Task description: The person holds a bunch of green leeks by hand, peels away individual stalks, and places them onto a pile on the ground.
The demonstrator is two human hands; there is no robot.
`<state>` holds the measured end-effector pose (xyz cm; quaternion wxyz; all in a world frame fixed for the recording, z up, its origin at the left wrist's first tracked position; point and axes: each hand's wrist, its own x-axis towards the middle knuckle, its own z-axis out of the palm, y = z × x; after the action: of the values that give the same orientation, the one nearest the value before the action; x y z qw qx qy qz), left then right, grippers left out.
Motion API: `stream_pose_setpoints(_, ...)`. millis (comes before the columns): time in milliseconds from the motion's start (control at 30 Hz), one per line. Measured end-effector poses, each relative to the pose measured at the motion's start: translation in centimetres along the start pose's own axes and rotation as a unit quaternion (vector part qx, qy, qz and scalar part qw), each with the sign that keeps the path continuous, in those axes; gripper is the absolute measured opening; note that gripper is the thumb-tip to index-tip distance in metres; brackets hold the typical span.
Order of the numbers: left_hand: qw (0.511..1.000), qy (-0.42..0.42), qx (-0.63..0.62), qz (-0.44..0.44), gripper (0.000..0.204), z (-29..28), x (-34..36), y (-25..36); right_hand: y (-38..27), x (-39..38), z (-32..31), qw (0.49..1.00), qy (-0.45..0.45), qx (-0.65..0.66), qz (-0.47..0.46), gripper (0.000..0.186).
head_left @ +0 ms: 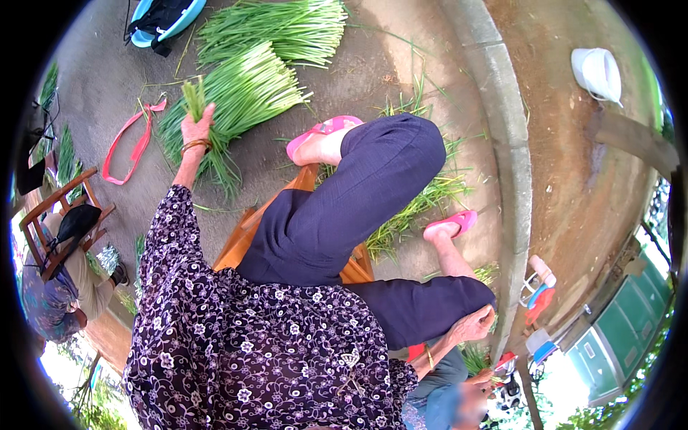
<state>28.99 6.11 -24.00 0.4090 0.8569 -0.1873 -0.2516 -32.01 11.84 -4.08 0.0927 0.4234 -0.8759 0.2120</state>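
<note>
On the ground at the upper left lie two thick piles of long green chives (276, 29), their pale ends toward the right. My left hand (197, 130) is closed around a small bunch of chives (193, 99) at the left edge of the nearer pile (240, 93). A bracelet circles that wrist. My right hand (473, 324) rests by my right knee, its fingers curled together; whether anything is in them is hidden. A pink strap (132, 149) lies in a loop left of the nearer pile.
Loose chive leaves (423, 204) litter the ground between my pink sandals (459, 223). I sit on a wooden chair (240, 240). A blue basin (175, 18) stands at the upper left, a white bucket (598, 74) beyond the curb (512, 143). Other people sit at left and lower right.
</note>
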Motion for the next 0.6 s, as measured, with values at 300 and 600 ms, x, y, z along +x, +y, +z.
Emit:
stream_pose_setpoints(300,0.976,0.101,-0.177,0.077,0.030,-5.5,0.2,10.3,-0.1,-1.4,1.2,0.997,0.031,0.025,0.069,0.028)
stream_pose_setpoints(600,0.808,0.060,0.023,0.585,0.015,-0.1,-8.3,23.3,1.8,-0.4,3.4,0.934,-0.111,0.277,0.195,0.030)
